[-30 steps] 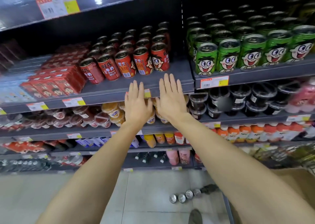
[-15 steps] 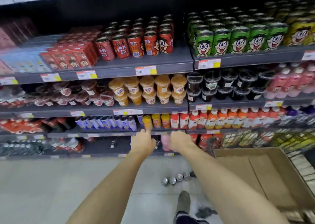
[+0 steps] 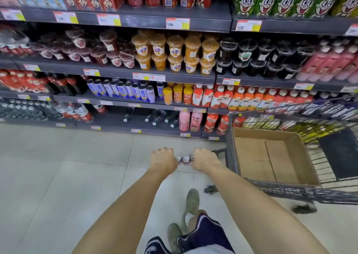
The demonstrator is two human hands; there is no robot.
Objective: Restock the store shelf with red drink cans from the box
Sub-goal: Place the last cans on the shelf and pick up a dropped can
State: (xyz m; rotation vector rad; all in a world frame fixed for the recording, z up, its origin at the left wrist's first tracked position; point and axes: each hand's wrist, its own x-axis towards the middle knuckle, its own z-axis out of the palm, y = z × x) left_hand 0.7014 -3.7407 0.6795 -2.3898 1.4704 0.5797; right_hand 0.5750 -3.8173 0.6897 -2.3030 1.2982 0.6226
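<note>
A person's left hand and right hand curl round the two ends of a short row of silver-topped red drink cans standing on the pale tiled floor, close before the bottom edge of the grey store shelf. Rigid, smooth and probably heavy when full, the cans likely need squeezing inward from both ends. A brown cardboard box sits in a wire trolley alongside.

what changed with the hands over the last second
Both hands dropped from the top shelf edge to the row of cans on the floor; the left hand and right hand now curl round its two ends. The cans, cart and box stayed put.
</note>
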